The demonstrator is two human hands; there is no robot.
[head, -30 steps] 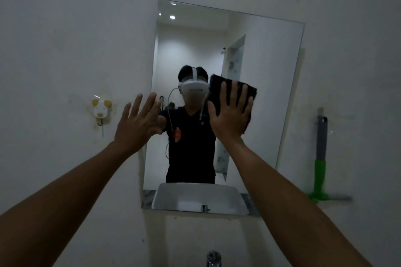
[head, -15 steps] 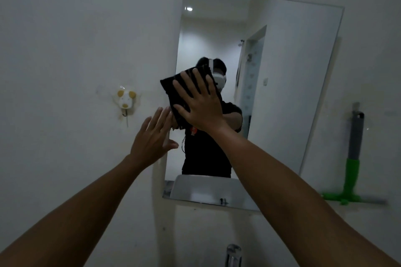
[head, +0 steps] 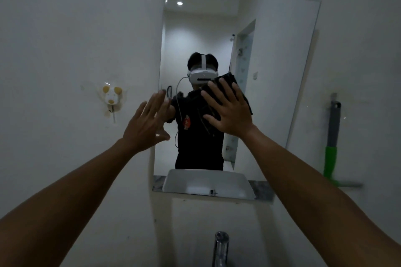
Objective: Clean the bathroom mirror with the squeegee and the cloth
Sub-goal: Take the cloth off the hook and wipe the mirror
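My right hand [head: 230, 112] lies flat on the mirror [head: 277, 71], fingers spread wide, pressing the dark cloth [head: 233, 81] against the glass. The cloth sits under my palm and fingers; its top edge and right side stick out past my fingertips, near the middle of the glass. I am not pinching it, only holding it flat with an open palm.

My left hand [head: 147, 123] is open too, fingers straight and a little apart, holding nothing. It is raised at the left edge of the mirror, with the fingertips over the border of the glass; I cannot tell whether they touch it.

The squeegee [head: 332, 143] is on the wall to the right of the mirror, well apart from both hands. Its grey upper handle points up, the green part is below, and the blade runs sideways at the bottom, about level with the mirror's lower edge.

On the wall to the left of the mirror, near my left hand, is a small white hook [head: 111, 97] shaped like an animal's face with yellow ears. Below the mirror, at the bottom of the view, the top of a metal tap [head: 221, 247] shows between my forearms. The glass reflects a white basin along its lower edge, and my own arms cover part of its lower middle.
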